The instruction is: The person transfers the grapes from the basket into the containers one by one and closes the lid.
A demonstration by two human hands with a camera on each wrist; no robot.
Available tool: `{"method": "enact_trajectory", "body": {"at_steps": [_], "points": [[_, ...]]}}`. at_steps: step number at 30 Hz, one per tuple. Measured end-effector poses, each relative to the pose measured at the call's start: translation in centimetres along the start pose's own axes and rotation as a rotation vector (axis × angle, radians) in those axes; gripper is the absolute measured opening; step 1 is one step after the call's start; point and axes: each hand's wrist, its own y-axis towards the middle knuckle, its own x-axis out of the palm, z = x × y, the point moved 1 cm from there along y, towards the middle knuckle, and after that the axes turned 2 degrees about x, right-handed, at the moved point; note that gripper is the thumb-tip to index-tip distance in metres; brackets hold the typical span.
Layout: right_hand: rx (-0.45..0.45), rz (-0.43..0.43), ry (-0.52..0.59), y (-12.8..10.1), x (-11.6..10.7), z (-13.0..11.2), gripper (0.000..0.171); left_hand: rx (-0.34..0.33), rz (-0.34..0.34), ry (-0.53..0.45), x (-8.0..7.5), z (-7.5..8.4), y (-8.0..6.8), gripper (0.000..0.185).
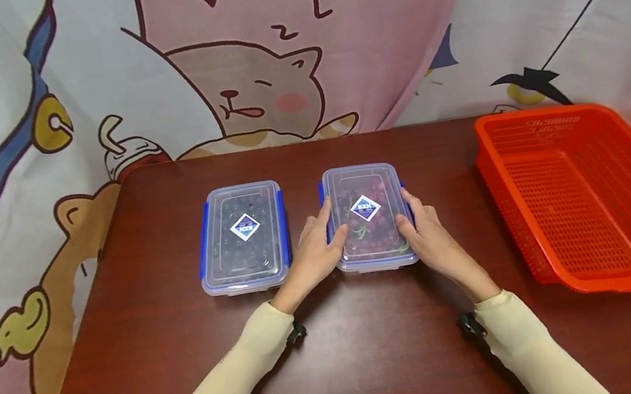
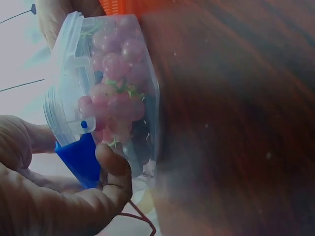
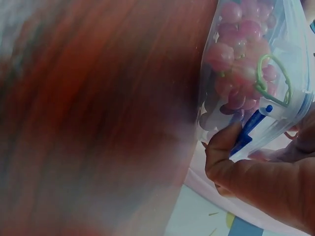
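On the table, a clear lidded food container (image 1: 372, 243) with blue side latches holds pink grapes (image 2: 118, 64). My left hand (image 1: 317, 244) grips its left side, thumb on the lid and fingers at the edge. On the opposite side my right hand (image 1: 428, 235) grips it, the thumb also on the lid. In the left wrist view a fingertip bends around a blue latch (image 2: 81, 160). The right wrist view shows a finger curled at the other blue latch (image 3: 248, 132), which slants out from the wall. A diamond-shaped label (image 1: 365, 207) is on the lid.
A second lidded container (image 1: 247, 260) with dark round fruit stands left of my left hand. A red plastic basket (image 1: 513, 223) sits at the table's right side. Behind the brown table (image 1: 363, 365) hangs a cartoon-printed curtain (image 1: 240, 5).
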Motion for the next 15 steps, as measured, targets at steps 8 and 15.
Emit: {"method": "enact_trajectory", "body": {"at_steps": [8, 15], "points": [[0.027, 0.036, -0.052, -0.1, 0.2, -0.3, 0.075, -0.025, 0.007, 0.033, -0.4, 0.1, -0.1, 0.082], [0.001, 0.086, -0.104, 0.9, 0.7, 3.3, 0.078, -0.065, 0.041, 0.064, -0.3, 0.3, -0.1, 0.082]]}}
